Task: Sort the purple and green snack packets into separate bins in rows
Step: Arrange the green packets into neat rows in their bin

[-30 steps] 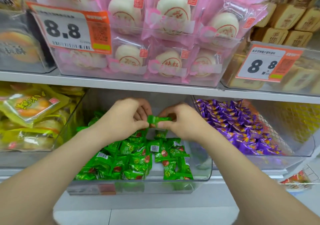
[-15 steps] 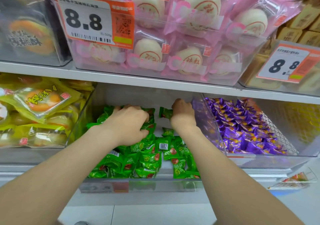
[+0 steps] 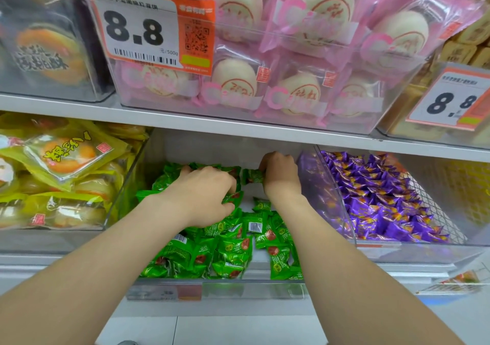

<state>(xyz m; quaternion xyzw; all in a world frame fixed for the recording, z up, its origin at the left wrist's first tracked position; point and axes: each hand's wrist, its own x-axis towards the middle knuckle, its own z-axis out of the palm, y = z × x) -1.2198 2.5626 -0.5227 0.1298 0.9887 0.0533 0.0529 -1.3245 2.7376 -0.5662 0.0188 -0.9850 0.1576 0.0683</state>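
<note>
Both my hands reach deep into the clear middle bin (image 3: 217, 289) on the lower shelf. Green snack packets (image 3: 228, 249) lie in it, loose at the front and lined along the back. My left hand (image 3: 204, 193) lies knuckles up on the back packets, fingers curled down among them. My right hand (image 3: 281, 175) pinches one green packet (image 3: 252, 176) at the back of the bin. The bin to the right (image 3: 413, 249) holds many purple packets (image 3: 384, 201).
A bin of yellow pastry packs (image 3: 61, 175) stands left of the green bin. The upper shelf edge (image 3: 238, 127) hangs just above my hands, carrying a bin of pink bun packs (image 3: 278, 53) with an 8.8 price tag (image 3: 148, 26).
Both hands moved from the middle of the bin, where they held one green packet between them, to the back row. The view came closer.
</note>
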